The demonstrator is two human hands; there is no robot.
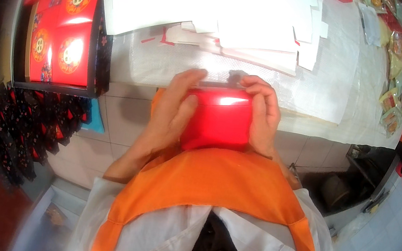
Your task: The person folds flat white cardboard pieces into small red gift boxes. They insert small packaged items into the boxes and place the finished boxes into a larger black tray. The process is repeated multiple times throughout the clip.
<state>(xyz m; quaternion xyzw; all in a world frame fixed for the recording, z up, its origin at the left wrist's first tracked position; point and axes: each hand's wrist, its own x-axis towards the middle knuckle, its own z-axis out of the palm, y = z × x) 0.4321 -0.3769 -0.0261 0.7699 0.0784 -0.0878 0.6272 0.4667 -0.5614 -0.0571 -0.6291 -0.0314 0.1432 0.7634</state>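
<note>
A glossy red box is held close against my orange apron, at the table's near edge. My left hand presses on its left side, thumb along the side and fingers curled over the far edge. On the opposite side my right hand grips it the same way, its fingers bent at the far right corner. The box's underside and the fingertips' exact contact are partly hidden. Beyond the hands lies a stack of flat white card sheets, with some red edges showing.
A dark tray of red boxes with round printed emblems stands at the left. Below it hang many dark patterned bags. Small colourful packets line the table's right side. White woven sheeting covers the table.
</note>
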